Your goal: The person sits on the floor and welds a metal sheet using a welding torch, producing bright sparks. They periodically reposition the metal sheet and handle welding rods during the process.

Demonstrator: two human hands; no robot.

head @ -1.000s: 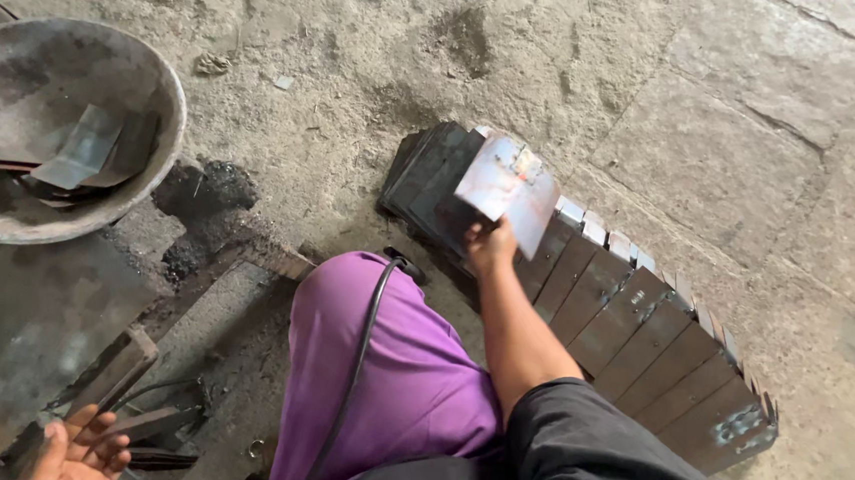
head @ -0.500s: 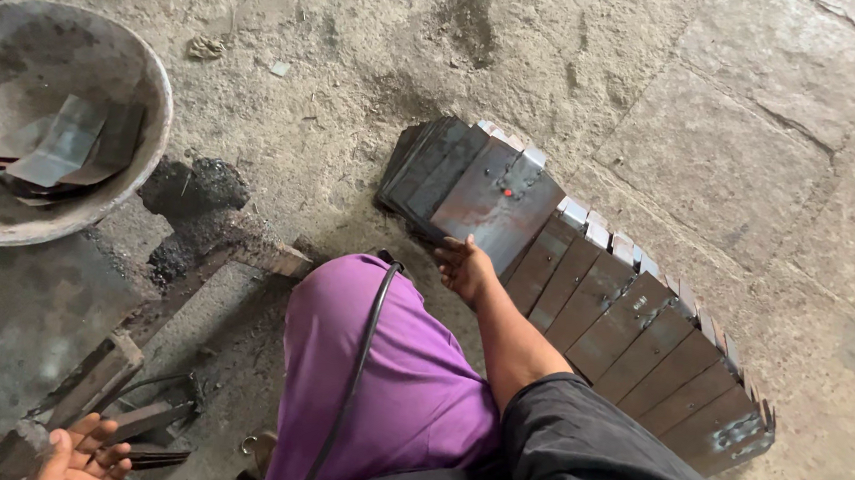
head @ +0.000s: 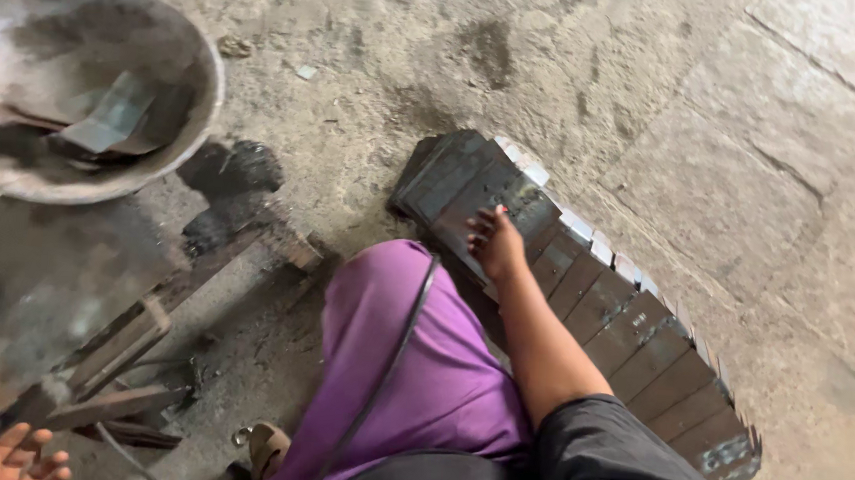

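head view: right hand (head: pixel 497 247) flat on dark metal plates (head: pixel 632 329) row

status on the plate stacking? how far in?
Done: a long row of dark metal plates already lies overlapped on the concrete floor. In hand: the right hand presses flat on the top plate at the row's far end. The left hand is open and empty by the metal scraps. Left: a few pieces show in the round metal pan.
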